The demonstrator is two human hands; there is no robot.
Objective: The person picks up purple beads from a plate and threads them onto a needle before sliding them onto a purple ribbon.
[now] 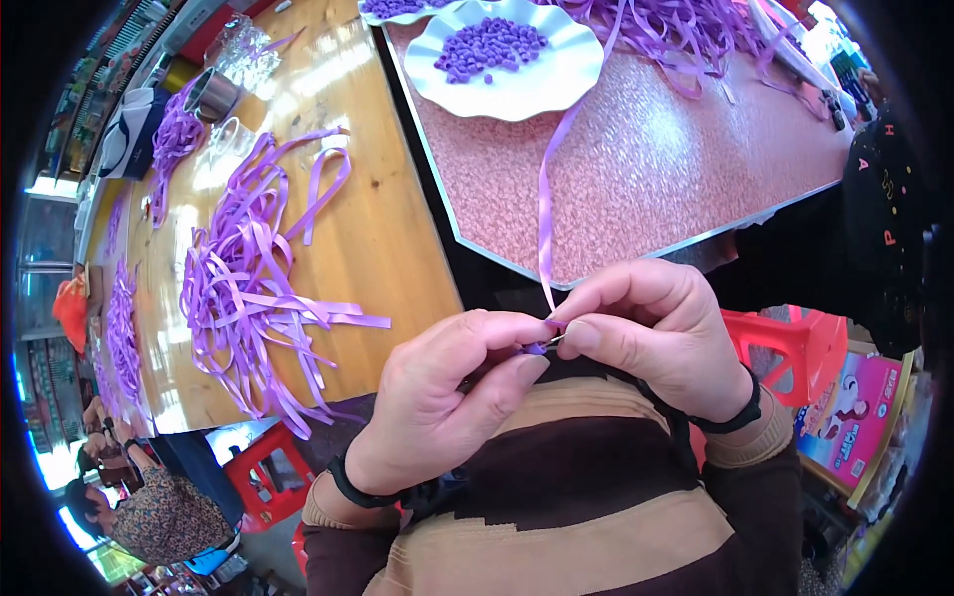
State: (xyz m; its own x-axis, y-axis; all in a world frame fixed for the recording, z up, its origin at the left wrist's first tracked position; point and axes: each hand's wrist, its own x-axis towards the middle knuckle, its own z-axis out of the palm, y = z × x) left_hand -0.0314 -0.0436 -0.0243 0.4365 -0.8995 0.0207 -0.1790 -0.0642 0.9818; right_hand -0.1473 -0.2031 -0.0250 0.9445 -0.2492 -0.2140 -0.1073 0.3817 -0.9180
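A long, narrow purple ribbon (545, 209) runs from the pile at the far side of the pink table down to my fingertips. My left hand (442, 387) is closed in a pinch, with a small purple bit of ribbon showing between thumb and index finger. Close against it, my right hand (651, 333) pinches the ribbon's near end. Between the fingertips shows a thin, shiny sliver like a needle (557, 340), too small to make out surely. Both hands are held in front of my body, just off the table's near corner.
A scalloped white plate (427, 74) holds small purple rolled pieces. Purple ribbons (686, 35) lie heaped behind it. On the wooden table (383, 228) at left rests a loose ribbon bundle (248, 288). Red stools (795, 348) stand low; a person (174, 517) sits far left.
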